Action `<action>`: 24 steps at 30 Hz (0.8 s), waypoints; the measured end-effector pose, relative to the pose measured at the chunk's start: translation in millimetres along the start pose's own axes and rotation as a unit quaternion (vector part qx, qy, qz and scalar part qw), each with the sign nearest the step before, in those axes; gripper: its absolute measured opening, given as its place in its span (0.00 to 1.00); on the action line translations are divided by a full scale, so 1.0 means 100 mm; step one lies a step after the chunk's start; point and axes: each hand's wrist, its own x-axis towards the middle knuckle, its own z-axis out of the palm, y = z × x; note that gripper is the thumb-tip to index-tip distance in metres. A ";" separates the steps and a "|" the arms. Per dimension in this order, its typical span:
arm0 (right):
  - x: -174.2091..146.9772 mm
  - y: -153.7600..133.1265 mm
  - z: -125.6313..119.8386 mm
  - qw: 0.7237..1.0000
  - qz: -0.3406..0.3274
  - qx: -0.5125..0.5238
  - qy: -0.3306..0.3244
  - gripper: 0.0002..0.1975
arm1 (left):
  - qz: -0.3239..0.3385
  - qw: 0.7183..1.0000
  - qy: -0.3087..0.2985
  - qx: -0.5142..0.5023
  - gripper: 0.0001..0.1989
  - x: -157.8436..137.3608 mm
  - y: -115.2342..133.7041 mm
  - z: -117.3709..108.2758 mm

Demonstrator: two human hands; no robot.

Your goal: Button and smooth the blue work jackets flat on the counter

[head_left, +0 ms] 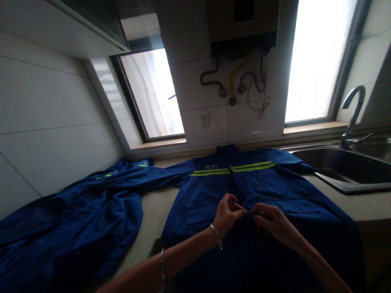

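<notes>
Grip clamped on cloth: left hand [227,215] and right hand [271,224] pinch the blue jacket [201,195], mid-desk [154,207], collar [226,151] toward twelve o'clock. Done: garment spread front-up. Outstanding, in judgement: front edge [239,189] in hand; lower front too dark to assess.

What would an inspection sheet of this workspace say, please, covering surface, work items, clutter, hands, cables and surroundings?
Surface: pale countertop, visible between the garments.
Work items: blue jacket with yellow-green striped bands, spread out, collar toward the wall.
Clutter: rumpled blue garment at the left; where the jacket's sleeve ends there is hard to tell.
Hands: left hand and right hand pinch the jacket's front edge; the exact spot is too dark to read.
Cables: thin cord hanging on the wall; nothing plugged into the outlet.
Surroundings: sink and faucet at right; left window, right window.
</notes>
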 end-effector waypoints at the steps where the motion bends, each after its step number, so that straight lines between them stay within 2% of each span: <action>1: 0.00 -0.01 0.01 1.000 -0.008 -0.006 0.007 0.12 | 0.007 1.000 0.021 0.005 0.26 -0.01 0.00 0.01; 5: 0.00 -0.08 0.03 0.999 -0.027 -0.029 0.035 0.10 | 0.023 0.998 0.065 -0.006 0.26 -0.06 -0.02 0.03; 9: -0.01 -0.10 0.03 0.998 -0.017 -0.031 0.049 0.11 | 0.042 0.997 0.056 -0.027 0.25 -0.07 -0.03 0.03; 16: -0.08 -0.11 0.04 0.999 -0.009 0.014 0.045 0.15 | 0.023 0.999 -0.013 -0.024 0.26 -0.05 0.04 0.00; 24: -0.11 -0.04 0.05 1.000 -0.017 0.016 -0.005 0.13 | -0.098 0.985 -0.135 -0.029 0.28 0.00 0.00 -0.04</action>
